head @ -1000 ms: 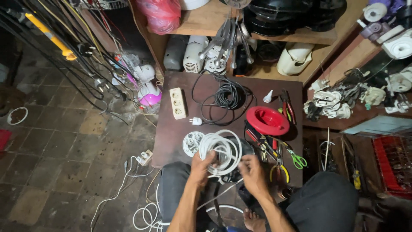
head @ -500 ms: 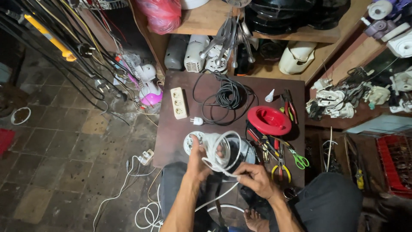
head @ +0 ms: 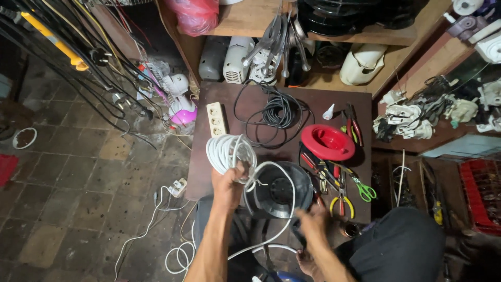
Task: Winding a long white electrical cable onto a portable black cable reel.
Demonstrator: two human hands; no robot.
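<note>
My left hand (head: 227, 184) grips a coil of white cable (head: 227, 152) and holds it up over the left part of a dark brown table (head: 209, 177). A loose loop of the same white cable (head: 284, 209) runs from the coil down towards my right hand (head: 313, 225), which looks blurred and appears closed on the cable near the table's front edge. Between my hands sits a black round reel housing (head: 279, 189). A red round reel cover (head: 327, 142) lies to the right of it.
On the table lie a black cable coil (head: 276, 112), a white power strip (head: 216, 119), several pliers and screwdrivers (head: 334, 172) and green-handled scissors (head: 365, 190). Shelves with fan parts stand behind. White cable (head: 177, 256) trails on the tiled floor at left.
My left hand has lifted the white coil off the black housing and moved it left. My right hand has pulled back towards me with a loop of the cable.
</note>
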